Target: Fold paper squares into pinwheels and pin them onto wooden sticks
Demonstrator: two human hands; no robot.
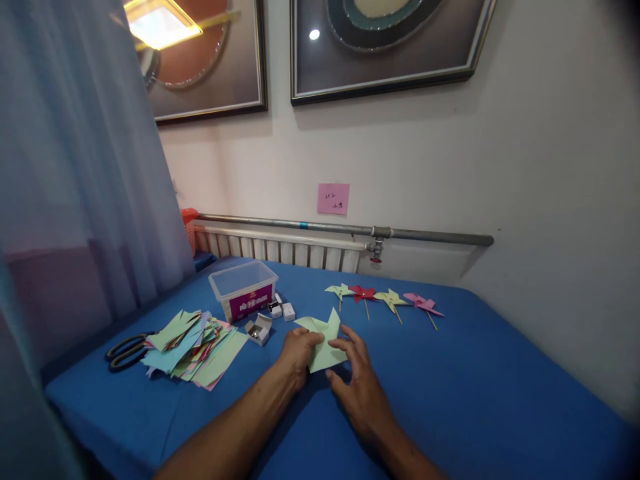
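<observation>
Pale green paper (325, 357), partly folded like a pinwheel with one corner standing up, is held above the blue table. My left hand (299, 353) is closed on its left side, thumb across the middle. Beside the paper's right edge is my right hand (357, 373), its thumb and fingers apart; some fingertips are near or touching the paper. Behind and to the right lie finished-looking pinwheels on sticks: a pale green pinwheel (340, 291), a red pinwheel (362, 293), a yellow pinwheel (393, 300) and a pink pinwheel (424, 303).
Left of my hands lies a pile of coloured paper (195, 347) over black-handled scissors (127, 350). A clear plastic tub (245, 287) with a purple label stands behind small white boxes (259, 330). A radiator (280, 247) and pipe (330, 227) run along the wall; a curtain (90, 167) hangs left.
</observation>
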